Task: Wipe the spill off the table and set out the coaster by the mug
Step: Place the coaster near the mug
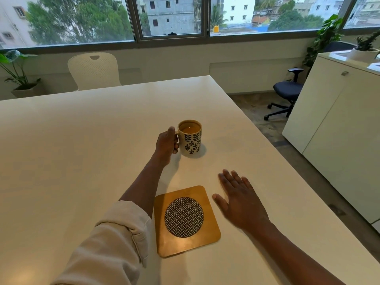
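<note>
A cream mug (190, 138) with a dark leaf pattern stands upright on the white table (82, 140), holding brown liquid. My left hand (166, 145) grips its handle, fingers curled round it. Nearer to me lies a square wooden coaster (186, 221) with a round woven black-and-white centre, flat on the table and apart from the mug. My right hand (238, 200) hovers or rests just right of the coaster, fingers straight and spread, holding nothing. A faint dull patch (228, 140) shows on the table right of the mug. No cloth is in view.
A white chair (93, 69) stands at the table's far side. The table's right edge (287, 167) runs diagonally. Beyond it are a dark office chair (287, 93), a white cabinet (333, 128) and potted plants (327, 38).
</note>
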Action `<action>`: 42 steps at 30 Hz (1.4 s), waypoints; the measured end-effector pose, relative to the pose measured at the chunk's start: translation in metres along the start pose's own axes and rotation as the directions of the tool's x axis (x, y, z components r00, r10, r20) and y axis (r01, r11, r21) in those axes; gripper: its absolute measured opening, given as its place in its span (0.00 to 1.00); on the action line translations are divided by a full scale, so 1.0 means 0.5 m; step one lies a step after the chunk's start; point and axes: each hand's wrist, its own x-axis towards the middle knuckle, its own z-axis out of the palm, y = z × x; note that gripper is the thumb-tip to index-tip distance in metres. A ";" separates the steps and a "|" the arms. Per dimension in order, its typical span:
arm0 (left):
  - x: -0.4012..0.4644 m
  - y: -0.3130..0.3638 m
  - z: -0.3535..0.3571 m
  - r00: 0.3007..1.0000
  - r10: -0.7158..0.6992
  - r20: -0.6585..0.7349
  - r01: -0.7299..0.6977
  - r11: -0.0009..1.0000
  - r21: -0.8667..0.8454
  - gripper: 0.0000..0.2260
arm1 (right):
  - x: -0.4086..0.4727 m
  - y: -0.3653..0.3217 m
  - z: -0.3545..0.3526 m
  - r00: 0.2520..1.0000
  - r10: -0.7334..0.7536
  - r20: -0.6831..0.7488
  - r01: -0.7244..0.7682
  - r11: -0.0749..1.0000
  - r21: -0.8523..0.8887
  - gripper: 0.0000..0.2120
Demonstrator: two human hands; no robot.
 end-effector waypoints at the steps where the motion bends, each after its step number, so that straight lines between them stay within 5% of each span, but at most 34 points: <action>1: -0.002 0.008 -0.004 1.000 0.003 -0.008 -0.003 1.000 -0.009 0.20 | 0.000 -0.001 0.001 1.000 0.000 -0.002 0.000 1.000 0.002 0.36; 18: -0.175 0.105 -0.096 0.994 0.019 -0.106 -0.021 1.000 -0.016 0.22 | 0.004 0.007 0.008 1.000 -0.008 -0.018 0.007 1.000 -0.024 0.39; 42: -0.439 -0.016 -0.105 0.993 -0.063 -0.104 0.057 0.996 -0.061 0.21 | -0.002 -0.001 0.005 1.000 -0.012 0.010 0.012 1.000 -0.029 0.34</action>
